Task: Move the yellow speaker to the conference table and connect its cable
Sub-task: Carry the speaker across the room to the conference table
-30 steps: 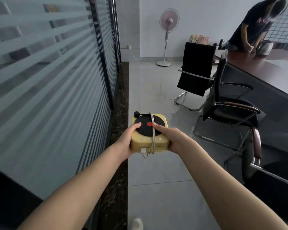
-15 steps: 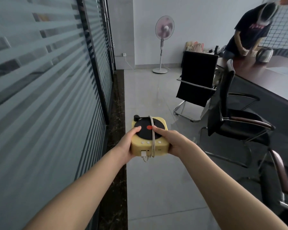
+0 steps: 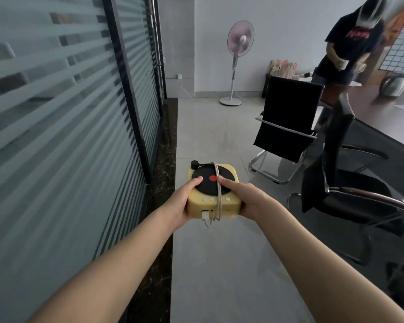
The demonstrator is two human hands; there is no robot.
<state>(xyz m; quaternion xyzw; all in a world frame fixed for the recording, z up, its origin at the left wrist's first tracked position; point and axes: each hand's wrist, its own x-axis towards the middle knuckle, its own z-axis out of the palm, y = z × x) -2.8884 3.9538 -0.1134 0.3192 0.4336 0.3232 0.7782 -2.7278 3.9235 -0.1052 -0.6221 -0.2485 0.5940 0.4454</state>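
- Yellow speaker (image 3: 229,205) is hanging in mid-air over the floor, your left hand (image 3: 181,203) and right hand (image 3: 247,199) gripping it, fingers clamping its sides, thumbs on top.
- Its cable (image 3: 218,183) is lying wrapped around the body.
- You are carrying it. The counter (image 3: 387,113) is lying beyond the chairs (image 3: 287,117), so the next move is probably calling for steering round them, setting it down and unwinding.

Speaker (image 3: 213,191) between hands; glass wall (image 3: 56,136) left, chairs (image 3: 287,127) right, fan (image 3: 239,59) beyond.
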